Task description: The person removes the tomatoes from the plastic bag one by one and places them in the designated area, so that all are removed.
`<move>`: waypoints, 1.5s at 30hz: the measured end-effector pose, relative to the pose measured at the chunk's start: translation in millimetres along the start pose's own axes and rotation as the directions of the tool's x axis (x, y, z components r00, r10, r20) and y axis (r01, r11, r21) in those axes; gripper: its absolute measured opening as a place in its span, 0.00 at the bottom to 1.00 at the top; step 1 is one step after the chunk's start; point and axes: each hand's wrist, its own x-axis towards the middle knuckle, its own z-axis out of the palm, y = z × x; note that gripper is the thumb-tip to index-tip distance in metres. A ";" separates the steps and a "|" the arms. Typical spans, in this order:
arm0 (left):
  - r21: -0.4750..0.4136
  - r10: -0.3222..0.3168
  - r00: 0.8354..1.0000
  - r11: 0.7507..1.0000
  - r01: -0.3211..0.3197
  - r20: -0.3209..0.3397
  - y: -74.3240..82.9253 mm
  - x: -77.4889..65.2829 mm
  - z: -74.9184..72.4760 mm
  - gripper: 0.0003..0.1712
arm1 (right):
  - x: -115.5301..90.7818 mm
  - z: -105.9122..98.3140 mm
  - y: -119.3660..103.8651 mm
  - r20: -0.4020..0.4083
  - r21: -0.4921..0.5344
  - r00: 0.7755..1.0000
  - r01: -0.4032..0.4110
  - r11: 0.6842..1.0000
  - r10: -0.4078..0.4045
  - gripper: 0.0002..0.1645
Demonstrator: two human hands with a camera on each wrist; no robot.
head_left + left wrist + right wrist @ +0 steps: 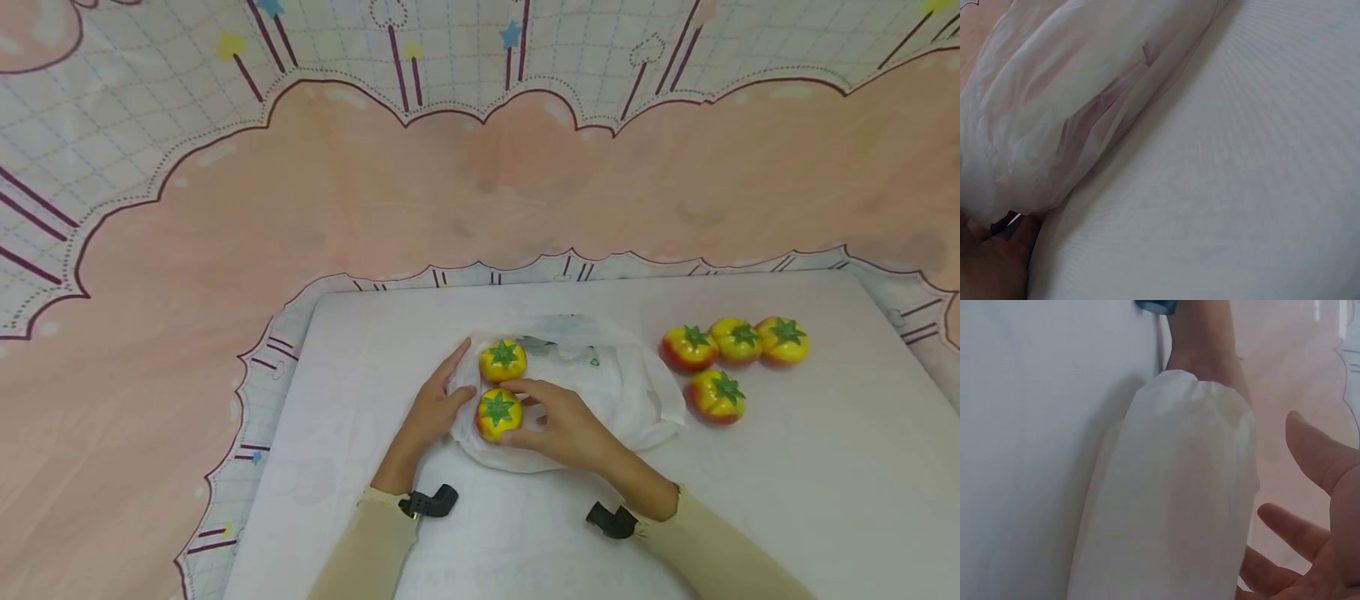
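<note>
A white plastic bag (570, 396) lies mouth up on the table, with two yellow-and-red tomatoes inside it: an upper tomato (502, 360) and a lower tomato (498, 415). At the bag's left side my left hand (432, 408) holds the edge. In the left wrist view part of that left hand (997, 256) shows beneath the plastic. From the right, my right hand (566, 421) reaches over the bag, thumb and forefinger beside the lower tomato. The right wrist view shows this right hand (1322, 544) with fingers spread above the bag wall (1172, 487); the tomatoes are hidden there.
Right of the bag sits a group of several tomatoes, three in a back row, such as the middle tomato (737, 340), and a front tomato (716, 397). They rest on a white table (810, 492). Behind hangs a patterned cloth (525, 192).
</note>
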 end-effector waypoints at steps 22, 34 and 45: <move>0.003 0.009 1.000 1.000 -0.009 0.001 1.2 0.7 4.0 0.42 | 14.3 13.6 4.2 -0.003 -0.022 0.998 -0.063 0.998 0.063 0.42; -0.004 0.015 1.000 1.000 -0.015 -0.006 0.2 1.7 3.3 0.42 | 8.2 3.7 6.7 -0.004 0.005 0.995 -0.097 0.995 0.097 0.42; 0.009 0.000 1.000 1.000 0.000 -0.016 2.7 0.2 0.7 0.43 | -6.8 -23.6 3.4 0.003 0.077 0.986 -0.168 0.983 0.168 0.41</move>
